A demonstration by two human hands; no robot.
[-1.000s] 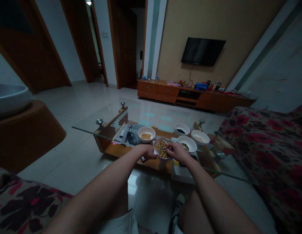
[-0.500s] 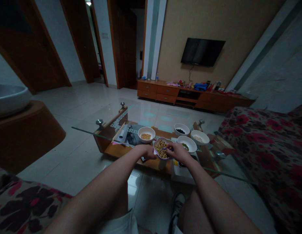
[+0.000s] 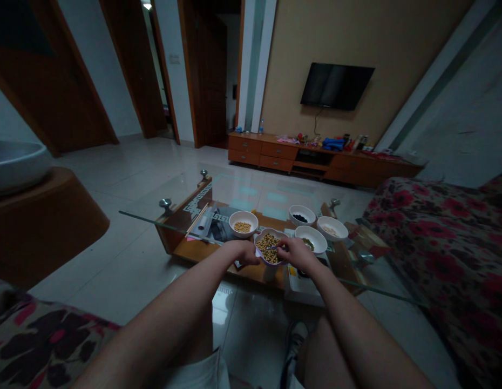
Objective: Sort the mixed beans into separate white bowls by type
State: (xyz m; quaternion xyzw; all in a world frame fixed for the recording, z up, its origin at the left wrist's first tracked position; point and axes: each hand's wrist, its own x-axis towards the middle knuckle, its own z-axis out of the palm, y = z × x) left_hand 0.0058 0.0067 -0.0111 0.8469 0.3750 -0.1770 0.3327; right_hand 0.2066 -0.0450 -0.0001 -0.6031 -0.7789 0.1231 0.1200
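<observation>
Dim living room, tiled floor, a glass-topped counter (image 3: pixel 154 219) in front of the seated person. On its near edge sits a bowl of mixed beans (image 3: pixel 269 248), between both hands. The left hand (image 3: pixel 245 252) has its grip clenched on the bowl's left rim, steadying it. The right hand (image 3: pixel 293 252) reaches over the bowl from the right, fingers pinched on a small bluish tool (image 3: pixel 272 247) whose tip rests among the beans; whether it is tweezers or a spoon cannot be told at this size.

Change noted: against the views of a second and half a second ago, the right hand has crept slightly leftward and the tool tip now lies further into the pile. The left hand and the bowl have not moved. Judgement: the tool is working through the beans, with nothing yet lifted out.

Count of vessels on the counter: five. One mixed bowl in hand; four white bowls beyond it. These are a bowl of yellow beans (image 3: pixel 243 222) to the far left, a bowl of dark beans (image 3: pixel 302 215) far right, a bowl of greenish beans (image 3: pixel 311 239) just beside the right hand, and a bowl of pale contents (image 3: pixel 332 228) furthest right.

Flowered sofas flank the counter.
</observation>
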